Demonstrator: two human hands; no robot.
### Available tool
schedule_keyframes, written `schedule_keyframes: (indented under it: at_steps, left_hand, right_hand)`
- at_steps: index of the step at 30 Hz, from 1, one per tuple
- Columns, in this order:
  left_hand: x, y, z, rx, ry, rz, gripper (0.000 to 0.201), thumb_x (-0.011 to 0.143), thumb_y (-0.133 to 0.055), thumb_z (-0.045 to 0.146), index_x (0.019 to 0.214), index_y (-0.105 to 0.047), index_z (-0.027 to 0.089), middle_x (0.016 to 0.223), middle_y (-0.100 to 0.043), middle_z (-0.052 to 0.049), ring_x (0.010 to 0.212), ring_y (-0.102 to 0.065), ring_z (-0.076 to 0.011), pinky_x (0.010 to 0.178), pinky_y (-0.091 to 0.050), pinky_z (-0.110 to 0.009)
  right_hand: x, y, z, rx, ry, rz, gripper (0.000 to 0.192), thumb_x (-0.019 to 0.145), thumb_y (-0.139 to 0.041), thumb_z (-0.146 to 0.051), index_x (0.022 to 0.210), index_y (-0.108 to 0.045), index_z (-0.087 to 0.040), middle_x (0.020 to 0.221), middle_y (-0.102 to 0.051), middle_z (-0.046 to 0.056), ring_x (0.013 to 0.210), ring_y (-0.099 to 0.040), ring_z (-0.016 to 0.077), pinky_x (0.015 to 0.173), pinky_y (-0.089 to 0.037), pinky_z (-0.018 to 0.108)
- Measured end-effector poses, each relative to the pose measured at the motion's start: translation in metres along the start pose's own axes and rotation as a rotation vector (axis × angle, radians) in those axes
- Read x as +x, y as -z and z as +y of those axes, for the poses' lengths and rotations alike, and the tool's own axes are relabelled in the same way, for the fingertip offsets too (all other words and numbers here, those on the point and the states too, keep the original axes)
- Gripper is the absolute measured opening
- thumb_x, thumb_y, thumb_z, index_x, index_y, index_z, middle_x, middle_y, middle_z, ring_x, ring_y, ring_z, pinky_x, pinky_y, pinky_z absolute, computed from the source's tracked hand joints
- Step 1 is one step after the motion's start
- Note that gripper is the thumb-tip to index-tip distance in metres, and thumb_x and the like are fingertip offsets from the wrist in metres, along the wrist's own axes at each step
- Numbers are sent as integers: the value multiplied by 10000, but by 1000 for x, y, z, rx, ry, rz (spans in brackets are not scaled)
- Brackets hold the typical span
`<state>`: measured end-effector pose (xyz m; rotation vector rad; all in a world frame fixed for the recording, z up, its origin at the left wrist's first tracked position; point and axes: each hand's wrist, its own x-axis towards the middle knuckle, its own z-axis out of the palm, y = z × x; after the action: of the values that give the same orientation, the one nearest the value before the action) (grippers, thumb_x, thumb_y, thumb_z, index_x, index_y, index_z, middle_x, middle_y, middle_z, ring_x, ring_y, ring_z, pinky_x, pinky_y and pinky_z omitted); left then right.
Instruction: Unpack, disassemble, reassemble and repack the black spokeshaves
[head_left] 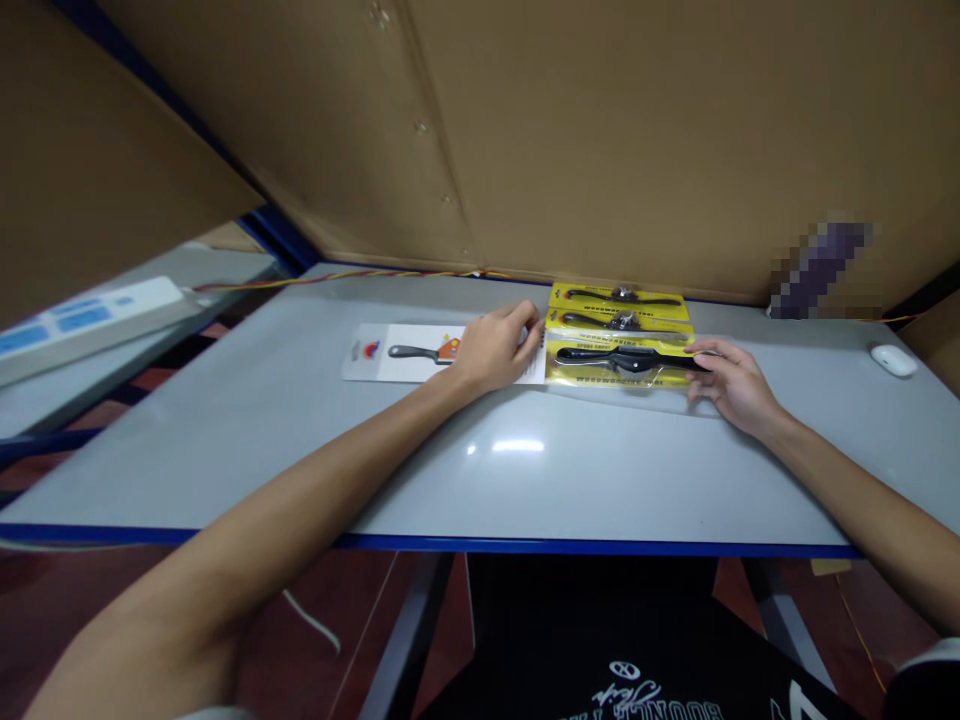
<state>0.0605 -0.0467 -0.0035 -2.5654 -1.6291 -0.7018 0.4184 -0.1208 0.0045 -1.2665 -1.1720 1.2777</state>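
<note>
A person sits at a grey table with a blue front edge, both bare arms stretched toward its far side. Between the two hands lies a yellow blister pack holding a long black tool, lying flat with its length running left to right. The left hand rests palm down at the pack's left end, fingers loosely curled and touching the edge where the pack meets a white card; it is not closed around anything. That white card, printed with a small black-handled tool, lies flat just left of the pack and runs partly under the left hand. The right hand sits at the pack's right end, fingers spread and lightly pinching or pressing the clear edge of the packaging; whether it truly grips cannot be told. Two more yellow packs lie just beyond the first, toward the far cardboard wall. A white mouse sits well apart on the far right.
</note>
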Motion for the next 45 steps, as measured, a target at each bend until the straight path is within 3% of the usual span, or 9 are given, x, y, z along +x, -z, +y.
schedule_keyframes:
  at_steps: [5,8,15,22,29,33,38,45]
  left_hand:
    - [1,0,-1,34,59,-73,292,1107,-379,408,1104,-618,241,759,-700,-58,703,-661,-285,637,-359,-362]
    - [2,0,-1,41,54,-73,295,1113,-364,405,1107,-611,242,737,-689,-52,699,-672,-287,630,-353,-358]
    - [0,1,1,46,71,-94,321,1105,-349,359,1255,-603,231,851,-770,-83,771,-718,-320,659,-381,-375]
    - [-2,5,2,26,-10,-167,376,1094,-347,341,1294,-638,215,1048,-826,-125,867,-756,-342,709,-455,-394]
    - [-8,1,15,14,-107,-91,429,1116,-288,357,1222,-671,193,1123,-776,-166,980,-701,-344,806,-493,-436]
    - [-9,-3,17,-31,-205,-19,474,1137,-280,420,1171,-693,191,1122,-727,-177,1054,-631,-340,959,-501,-477]
    - [-11,-6,17,-167,-282,-51,487,1137,-297,441,1215,-703,184,1198,-697,-183,1095,-600,-341,1015,-490,-516]
    - [-13,-9,22,-463,-254,-57,583,1142,-269,611,1235,-669,197,1239,-685,-146,1182,-602,-320,1115,-467,-525]
  right_hand:
    - [0,0,1,-46,46,15,357,730,-844,-420,991,-668,-250,775,-657,-21,578,-680,180,502,-610,358]
    - [-1,-1,1,-54,63,33,342,722,-834,-419,978,-679,-251,803,-655,-14,587,-677,185,492,-605,358]
    - [-2,-1,2,-63,84,51,295,728,-824,-406,955,-711,-256,866,-665,0,619,-675,187,511,-615,362]
    - [-1,1,4,-95,123,26,335,732,-851,-455,952,-702,-252,969,-690,15,620,-671,162,468,-598,321]
    - [-3,-1,4,-101,132,-18,354,726,-907,-450,951,-750,-227,900,-710,9,535,-678,159,472,-610,344]
    - [-5,0,4,-186,124,-72,342,756,-889,-468,944,-800,-197,829,-772,38,544,-702,177,548,-622,352]
    - [-9,0,4,-295,144,-173,339,808,-858,-463,995,-843,-182,729,-797,47,594,-741,211,648,-631,376]
    - [-7,2,0,-258,159,-229,323,794,-901,-443,980,-841,-187,705,-798,29,627,-761,206,658,-617,343]
